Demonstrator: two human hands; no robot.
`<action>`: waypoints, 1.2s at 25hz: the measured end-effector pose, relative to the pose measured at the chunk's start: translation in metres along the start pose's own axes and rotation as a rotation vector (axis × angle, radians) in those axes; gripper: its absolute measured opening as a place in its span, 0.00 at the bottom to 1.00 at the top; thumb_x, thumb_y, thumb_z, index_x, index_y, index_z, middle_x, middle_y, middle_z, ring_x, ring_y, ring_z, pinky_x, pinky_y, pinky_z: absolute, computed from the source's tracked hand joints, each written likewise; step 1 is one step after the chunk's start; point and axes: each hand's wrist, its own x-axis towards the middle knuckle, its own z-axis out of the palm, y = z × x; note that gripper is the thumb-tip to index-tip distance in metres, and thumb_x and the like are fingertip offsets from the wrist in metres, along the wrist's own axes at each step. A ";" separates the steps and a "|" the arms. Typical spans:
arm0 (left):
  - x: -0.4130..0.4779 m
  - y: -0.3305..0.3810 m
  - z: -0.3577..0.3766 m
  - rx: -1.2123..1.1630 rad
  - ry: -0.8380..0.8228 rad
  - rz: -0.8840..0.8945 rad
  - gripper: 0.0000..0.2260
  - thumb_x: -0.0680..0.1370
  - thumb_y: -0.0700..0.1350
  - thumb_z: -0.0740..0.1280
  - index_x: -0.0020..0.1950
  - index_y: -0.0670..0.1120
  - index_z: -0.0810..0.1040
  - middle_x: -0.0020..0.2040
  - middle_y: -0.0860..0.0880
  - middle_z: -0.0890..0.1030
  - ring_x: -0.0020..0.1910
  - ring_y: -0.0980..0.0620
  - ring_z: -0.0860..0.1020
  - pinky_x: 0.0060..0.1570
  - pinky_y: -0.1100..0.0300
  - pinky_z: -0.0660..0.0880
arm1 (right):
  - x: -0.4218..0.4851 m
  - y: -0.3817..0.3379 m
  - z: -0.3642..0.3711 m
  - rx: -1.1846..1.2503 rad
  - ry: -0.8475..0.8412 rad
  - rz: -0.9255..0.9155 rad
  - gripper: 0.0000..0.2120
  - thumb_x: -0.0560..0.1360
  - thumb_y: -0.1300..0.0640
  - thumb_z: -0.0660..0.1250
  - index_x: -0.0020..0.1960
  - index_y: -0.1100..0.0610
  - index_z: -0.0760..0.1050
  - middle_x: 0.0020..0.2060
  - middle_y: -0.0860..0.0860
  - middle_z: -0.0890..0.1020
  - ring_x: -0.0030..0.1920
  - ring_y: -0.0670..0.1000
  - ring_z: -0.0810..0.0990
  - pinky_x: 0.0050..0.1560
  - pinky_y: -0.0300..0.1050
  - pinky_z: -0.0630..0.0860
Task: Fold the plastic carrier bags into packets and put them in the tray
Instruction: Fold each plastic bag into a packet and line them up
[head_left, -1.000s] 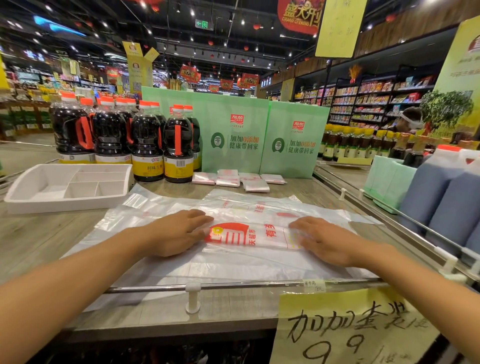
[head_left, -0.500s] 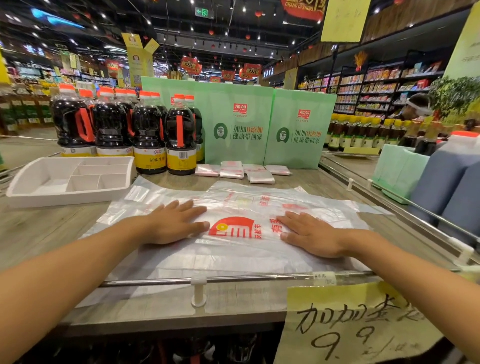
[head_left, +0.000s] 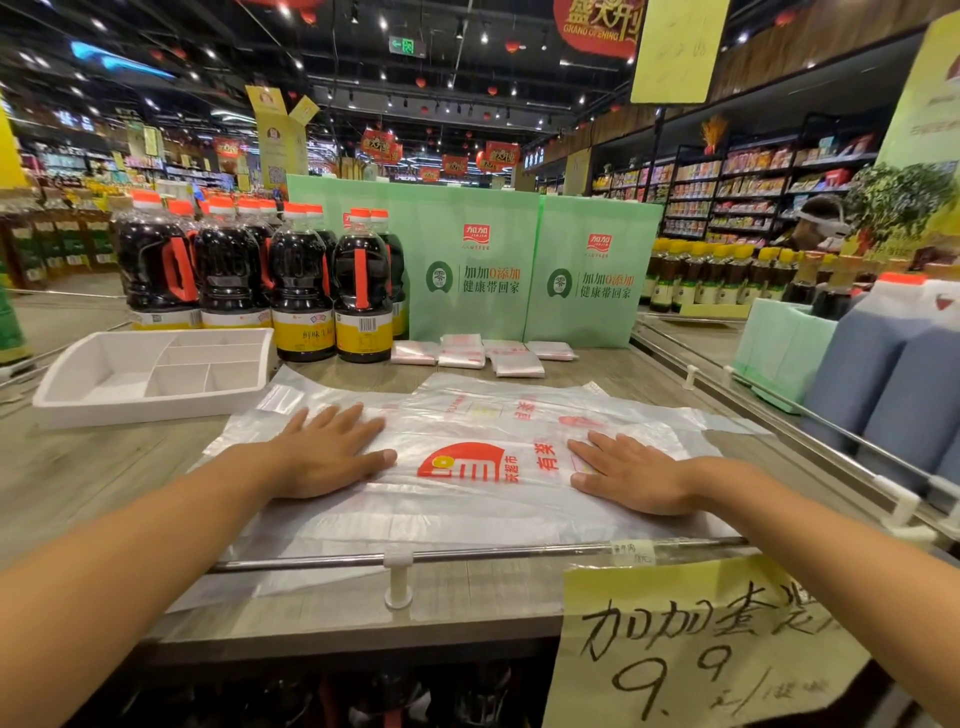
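Note:
A clear plastic carrier bag (head_left: 467, 499) with a red logo lies flat on the wooden counter in front of me, on top of other spread bags. My left hand (head_left: 327, 457) presses flat on its left part, fingers straight. My right hand (head_left: 631, 475) presses flat on its right part, palm down. Several folded bag packets (head_left: 488, 356) lie at the back of the counter. The white divided tray (head_left: 104, 402) stands at the left, with nothing visible in its compartments.
Dark soy sauce bottles (head_left: 291, 291) stand behind the tray. Green display boxes (head_left: 519, 270) rise behind the packets. A metal rail (head_left: 467, 555) runs along the counter's near edge, with a yellow price sign (head_left: 701, 644) hanging below. Blue jugs (head_left: 893, 374) stand at the right.
Both hands have slid apart along the bag, flattening it, so the red logo between them shows fully. Before, they held a narrower folded strip closer together.

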 end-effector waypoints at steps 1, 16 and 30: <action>-0.001 0.005 0.000 -0.003 0.018 0.066 0.55 0.58 0.85 0.30 0.82 0.62 0.43 0.83 0.54 0.40 0.82 0.51 0.38 0.78 0.45 0.35 | 0.000 0.000 0.000 -0.005 -0.001 0.001 0.40 0.75 0.24 0.41 0.81 0.39 0.36 0.82 0.46 0.39 0.82 0.55 0.38 0.80 0.59 0.40; -0.003 0.027 -0.013 0.015 0.350 0.333 0.25 0.77 0.73 0.52 0.63 0.63 0.79 0.55 0.63 0.84 0.48 0.61 0.80 0.52 0.55 0.78 | -0.034 -0.007 -0.012 -0.109 0.381 -0.210 0.24 0.80 0.34 0.56 0.70 0.44 0.74 0.67 0.41 0.78 0.63 0.47 0.77 0.64 0.50 0.74; -0.004 0.027 -0.027 0.342 0.732 0.245 0.22 0.79 0.48 0.59 0.74 0.56 0.71 0.53 0.56 0.83 0.42 0.51 0.80 0.31 0.60 0.71 | -0.030 -0.003 -0.020 -0.237 0.783 0.001 0.17 0.78 0.44 0.58 0.64 0.46 0.75 0.46 0.43 0.83 0.44 0.50 0.80 0.45 0.47 0.74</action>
